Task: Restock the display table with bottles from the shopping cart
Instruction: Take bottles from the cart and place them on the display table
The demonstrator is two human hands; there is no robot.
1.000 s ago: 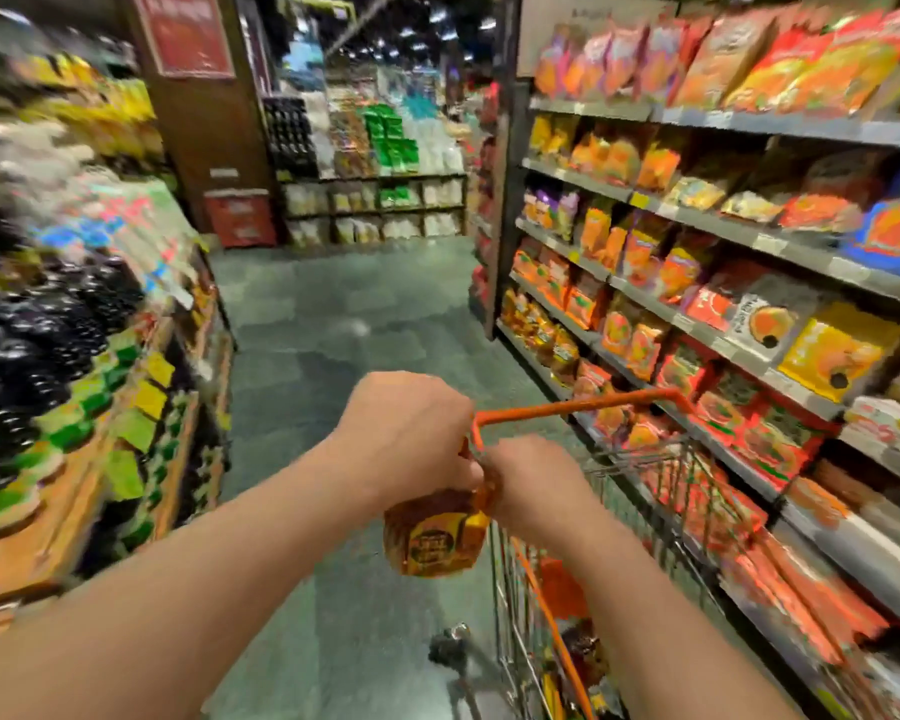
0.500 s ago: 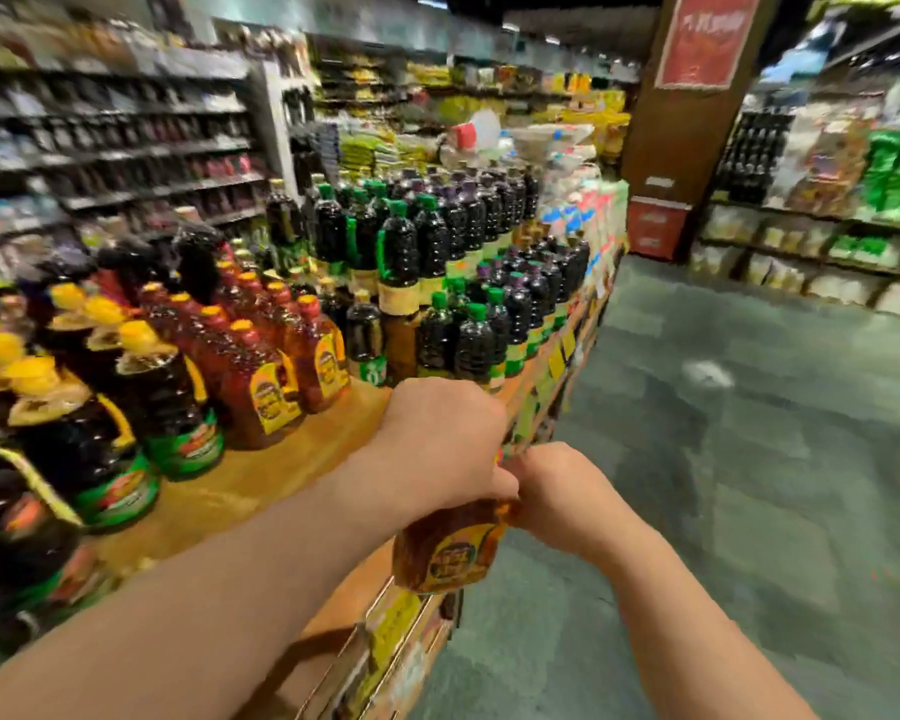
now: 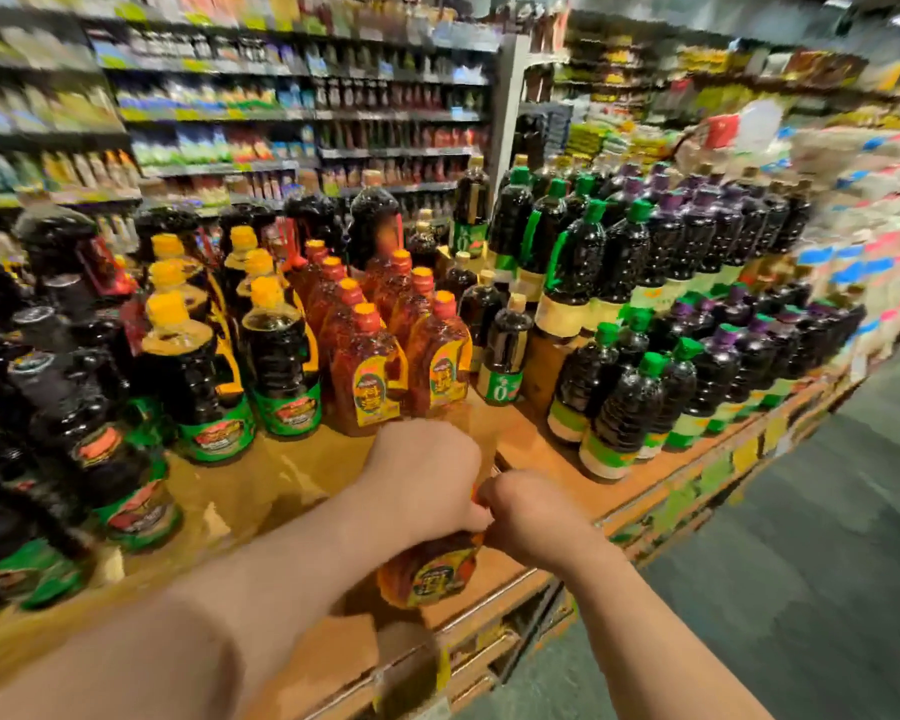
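Bottle (image 3: pixel 430 571), amber with a yellow label, hangs above the front edge of the display table (image 3: pixel 261 485), below both hands and clear of the wooden top. The shopping cart is not in view.

Risk 1: drop. The load is carried from the top only; nothing supports the base. A slip at the neck would send it onto the table edge or the floor (image 3: pixel 801 563).

Risk 2: knock-on. The matching red-capped bottles (image 3: pixel 375 376) stand packed close together just behind the open patch of table. Setting down too far in, or at a tilt, could tip the front row.

Risk 3: edge placement. A base set partly over the rim would be unstable.

Grip state: the left hand (image 3: pixel 427 478) is closed over the upper part of the bottle, fingers wrapped and hiding the cap. The right hand (image 3: pixel 528 517) is curled into a fist touching the left, apparently around the handle or neck; motion blur prevents confirming its exact hold. The body and label project downward beneath both sets of fingers.
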